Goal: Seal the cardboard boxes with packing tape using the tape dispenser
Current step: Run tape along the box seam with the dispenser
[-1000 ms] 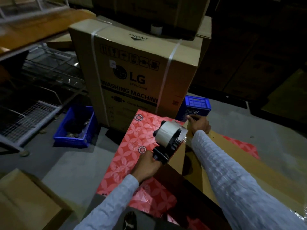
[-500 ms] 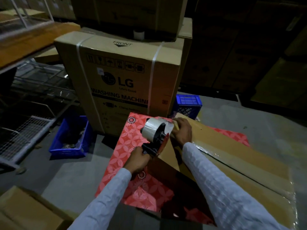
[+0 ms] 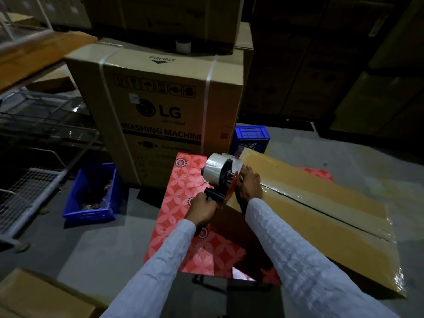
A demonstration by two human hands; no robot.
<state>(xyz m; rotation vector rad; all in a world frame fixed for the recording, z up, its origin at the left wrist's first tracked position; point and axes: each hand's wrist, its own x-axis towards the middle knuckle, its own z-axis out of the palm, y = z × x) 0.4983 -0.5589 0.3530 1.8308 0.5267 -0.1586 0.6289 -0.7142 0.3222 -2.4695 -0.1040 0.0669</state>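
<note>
A long flat cardboard box lies on a red patterned sheet, its top seam running lengthwise with glossy tape along it. My left hand grips the black handle of the tape dispenser, whose clear tape roll stands at the box's near-left end. My right hand lies on the box top just right of the dispenser, fingers pressing near the tape's end; whether they pinch it is hidden by the dispenser.
A tall LG washing machine carton stands right behind. Blue crates sit at the left and behind the box. A wire rack fills the left side. Another carton is at bottom left. Dark stacked boxes line the back.
My right hand slid back along the box from its far corner to beside the dispenser. The dispenser came up against the box end. The camera shifted, showing more of the box.
</note>
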